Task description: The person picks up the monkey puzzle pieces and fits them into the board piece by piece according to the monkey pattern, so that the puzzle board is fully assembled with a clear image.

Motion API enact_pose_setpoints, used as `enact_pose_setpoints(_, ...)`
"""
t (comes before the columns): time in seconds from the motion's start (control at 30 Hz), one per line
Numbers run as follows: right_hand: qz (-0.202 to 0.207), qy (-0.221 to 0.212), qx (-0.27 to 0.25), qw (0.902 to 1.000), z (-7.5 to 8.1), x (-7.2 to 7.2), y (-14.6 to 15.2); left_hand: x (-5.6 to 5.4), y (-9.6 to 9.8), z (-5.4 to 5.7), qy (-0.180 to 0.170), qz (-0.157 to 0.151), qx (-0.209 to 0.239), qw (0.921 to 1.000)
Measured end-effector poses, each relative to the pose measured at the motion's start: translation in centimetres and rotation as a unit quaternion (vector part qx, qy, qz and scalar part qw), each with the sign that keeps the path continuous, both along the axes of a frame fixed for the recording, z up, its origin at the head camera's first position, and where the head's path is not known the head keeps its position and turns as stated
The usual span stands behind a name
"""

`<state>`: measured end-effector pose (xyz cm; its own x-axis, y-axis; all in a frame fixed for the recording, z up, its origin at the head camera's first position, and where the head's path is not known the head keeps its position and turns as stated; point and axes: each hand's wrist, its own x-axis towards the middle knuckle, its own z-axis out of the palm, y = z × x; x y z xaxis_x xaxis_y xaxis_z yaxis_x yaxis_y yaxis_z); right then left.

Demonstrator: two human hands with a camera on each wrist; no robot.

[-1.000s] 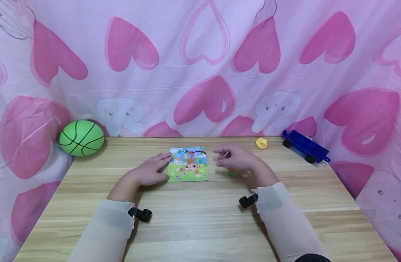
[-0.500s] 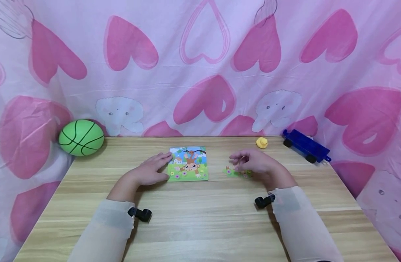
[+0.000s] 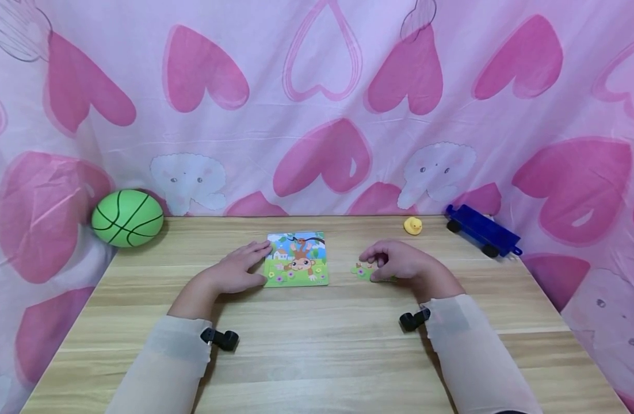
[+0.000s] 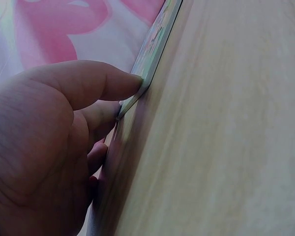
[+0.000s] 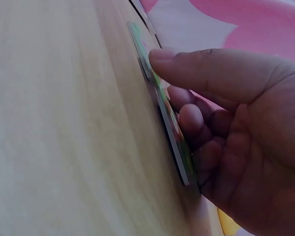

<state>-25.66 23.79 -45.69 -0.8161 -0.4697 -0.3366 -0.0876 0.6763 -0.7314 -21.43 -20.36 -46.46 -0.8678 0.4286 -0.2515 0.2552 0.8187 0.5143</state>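
Note:
A square puzzle board (image 3: 296, 261) with a monkey picture lies flat on the table. My left hand (image 3: 235, 267) rests at its left side, thumb on the near corner and fingers along the edge; the left wrist view shows the thumb (image 4: 128, 84) on that corner. To the right lie flat jigsaw puzzle pieces (image 3: 361, 271) with green grass and flowers. My right hand (image 3: 400, 261) is over them, thumb and forefinger curled about a piece. In the right wrist view the thumb tip presses the edge of a puzzle piece (image 5: 140, 51); another piece (image 5: 173, 132) lies beneath the fingers.
A green ball (image 3: 128, 218) with black lines sits at the table's back left. A small yellow duck (image 3: 412, 225) and a blue wheeled toy cart (image 3: 482, 230) stand at the back right. A pink heart-patterned cloth (image 3: 317, 115) hangs behind the wooden table (image 3: 306, 351).
My right hand has moved right, away from the board, and come down onto the loose puzzle pieces, its thumb and forefinger closing about one. My left hand and the board stay put.

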Motion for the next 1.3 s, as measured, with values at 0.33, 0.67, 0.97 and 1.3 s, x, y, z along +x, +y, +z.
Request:
enact_pose_setpoints(0.33, -0.006, 0.035, 0.048, 0.9982, 0.7, 0.5, -1.0, 0.1, 0.0, 0.0, -0.001, 0.002, 0.000, 1.0000)
enact_pose_setpoints(0.67, 0.010, 0.066, 0.039, 0.9970, 1.2, 1.0, -1.9, 0.1, 0.1, 0.0, 0.000, 0.001, 0.003, 1.0000)
enact_pose_setpoints(0.97, 0.022, 0.058, 0.021, 0.9978, 2.3, 1.8, -5.4, 0.1, 0.0, 0.0, 0.004, -0.002, 0.002, 1.0000)
enact_pose_setpoints(1.3, 0.058, 0.079, -0.025, 0.9949, 2.3, 2.0, -10.8, 0.2, 0.1, 0.1, 0.007, -0.005, 0.003, 1.0000)
